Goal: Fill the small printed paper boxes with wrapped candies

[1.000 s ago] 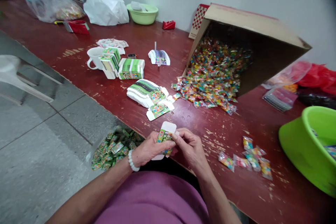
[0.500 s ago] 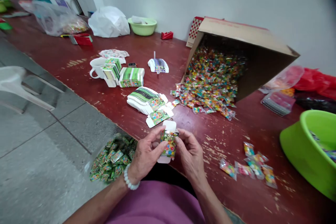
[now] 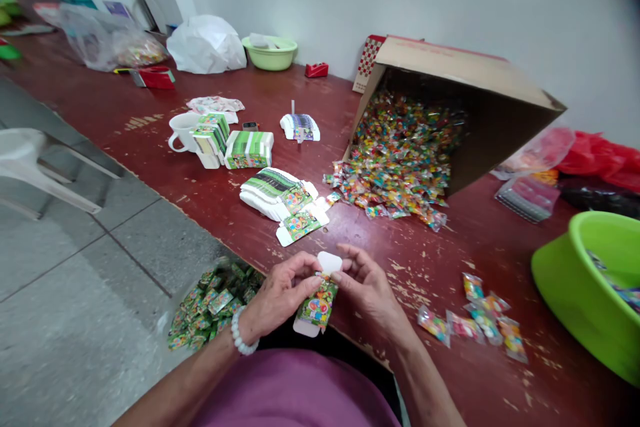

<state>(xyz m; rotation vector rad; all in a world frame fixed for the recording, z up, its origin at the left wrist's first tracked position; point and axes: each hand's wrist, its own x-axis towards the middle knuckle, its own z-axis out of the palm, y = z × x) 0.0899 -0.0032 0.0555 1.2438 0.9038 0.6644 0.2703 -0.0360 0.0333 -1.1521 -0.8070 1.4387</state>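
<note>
Both my hands hold a small printed carton [image 3: 316, 303] above the table's near edge. Its white end flap stands open at the top. My left hand [image 3: 283, 293], wearing a white bead bracelet, grips its left side, and my right hand [image 3: 367, 288] pinches its right side and flap. Flat carton blanks [image 3: 277, 193] lie stacked just beyond my hands, with a single blank [image 3: 301, 225] beside them. To the right lie several loose wrapped sweets [image 3: 473, 320]. A large heap of wrapped sweets [image 3: 400, 160] spills from a tipped cardboard box [image 3: 467, 73].
Below the table edge, a plastic bag of green packets [image 3: 213, 300] sits on the grey floor. A bright green basin [image 3: 585, 287] stands at the right, and a white mug [image 3: 183, 131] and more carton stacks [image 3: 249, 150] stand further along the red table [image 3: 425, 280].
The carton has turned and dropped lower between my hands, its printed face now showing more fully. My fingers have shifted up towards the white flap.
</note>
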